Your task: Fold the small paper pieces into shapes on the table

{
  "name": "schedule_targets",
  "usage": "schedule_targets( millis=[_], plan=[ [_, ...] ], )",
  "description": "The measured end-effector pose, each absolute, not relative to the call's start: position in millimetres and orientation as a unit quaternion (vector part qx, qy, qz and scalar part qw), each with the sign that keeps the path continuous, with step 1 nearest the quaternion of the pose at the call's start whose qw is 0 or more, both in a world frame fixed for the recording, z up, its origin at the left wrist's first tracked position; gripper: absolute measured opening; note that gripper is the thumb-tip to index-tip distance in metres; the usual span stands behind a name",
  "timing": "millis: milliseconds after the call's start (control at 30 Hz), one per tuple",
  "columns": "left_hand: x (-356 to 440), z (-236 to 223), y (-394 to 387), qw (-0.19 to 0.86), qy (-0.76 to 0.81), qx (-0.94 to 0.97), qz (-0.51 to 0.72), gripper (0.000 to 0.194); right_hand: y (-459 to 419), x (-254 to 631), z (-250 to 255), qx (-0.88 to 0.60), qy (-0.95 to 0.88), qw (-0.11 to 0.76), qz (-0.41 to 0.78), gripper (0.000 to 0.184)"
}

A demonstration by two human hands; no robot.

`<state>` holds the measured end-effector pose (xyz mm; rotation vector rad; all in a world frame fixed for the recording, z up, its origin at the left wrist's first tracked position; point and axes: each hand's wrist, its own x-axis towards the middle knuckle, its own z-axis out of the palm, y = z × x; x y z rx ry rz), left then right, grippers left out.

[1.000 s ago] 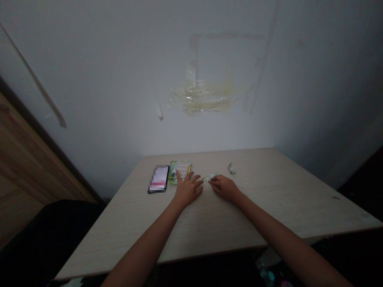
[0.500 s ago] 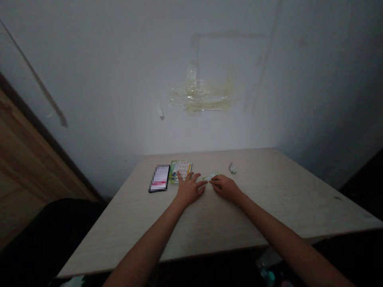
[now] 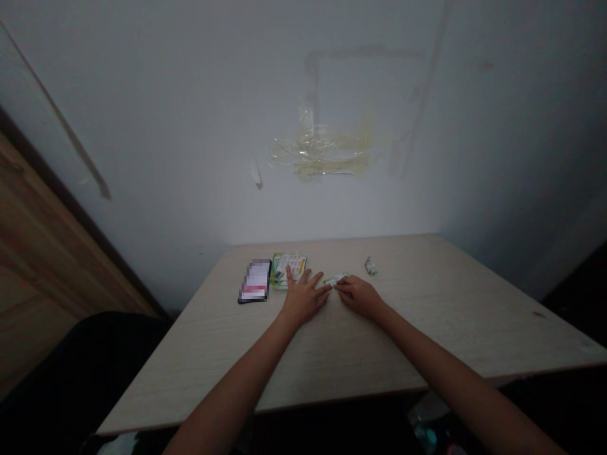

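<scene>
Pale tabletop (image 3: 351, 360) against a taped-up wall (image 3: 190, 139), and I'd say we're mid-handling the small paper (image 3: 334, 279) between the splayed, empty left hand (image 3: 304, 301) and the right hand (image 3: 361, 297) touching it (pinching or pressing, can't tell), so next needs a light touch.

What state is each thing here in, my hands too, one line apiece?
Left hand: fingers spread
Right hand: fingers bunched, grip unclear
Green-and-white slip: partly covered
Printed sheets: flat, overlapping
Phone: face up, screen lit
Small scrap: crumpled
Clear tape: wrinkled
Wall: marked, streaked
</scene>
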<state>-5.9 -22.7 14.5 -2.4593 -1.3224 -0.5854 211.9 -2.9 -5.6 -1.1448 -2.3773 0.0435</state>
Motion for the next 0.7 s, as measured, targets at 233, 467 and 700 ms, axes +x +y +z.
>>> schedule_targets(
  millis=[233, 467, 700],
  plan=[
    [-6.2, 14.2, -23.7, 0.137, -0.476, -0.843, -0.21, 0.03, -0.9, 212.9, -9.9, -0.428, -0.87, 0.244, 0.009, 0.031],
    [-12.8, 17.5, -22.0, 0.141, -0.498, -0.829, -0.21, 0.029, -1.7, 213.3, -8.6, -0.425, -0.871, 0.245, 0.011, 0.031],
    [-11.4, 18.6, -24.4, 0.135, -0.488, -0.834, -0.218, 0.029, -2.6, 214.4, -8.8, -0.426, -0.87, 0.247, 0.014, 0.031]
  ],
)
